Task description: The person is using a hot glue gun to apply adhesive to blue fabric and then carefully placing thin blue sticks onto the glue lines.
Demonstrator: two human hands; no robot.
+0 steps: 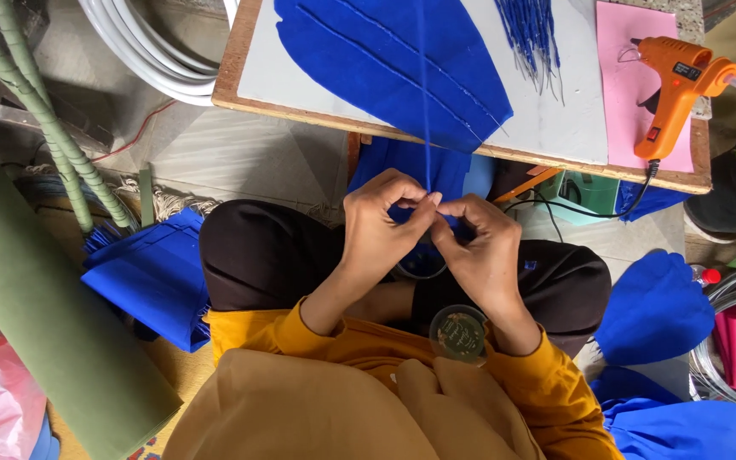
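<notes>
My left hand [378, 223] and my right hand [483, 251] meet over my lap, fingertips pinched together on a thin blue wire stem [425, 128] that runs up toward the board. A large blue fabric petal [385, 60] with glued-on wire ribs lies on the white board [547, 119] in front of me. Under my hands sits a small round container [459, 334] with a clear lid. Blue cloth [449, 170] hangs below the board's edge behind my fingers.
An orange glue gun [679, 89] rests on a pink sheet [632, 51] at the board's right, cord trailing down. Loose blue wires [530, 30] lie at the top. Blue petals [653, 311] lie right, folded blue fabric [159, 277] and green rolls [36, 324] left.
</notes>
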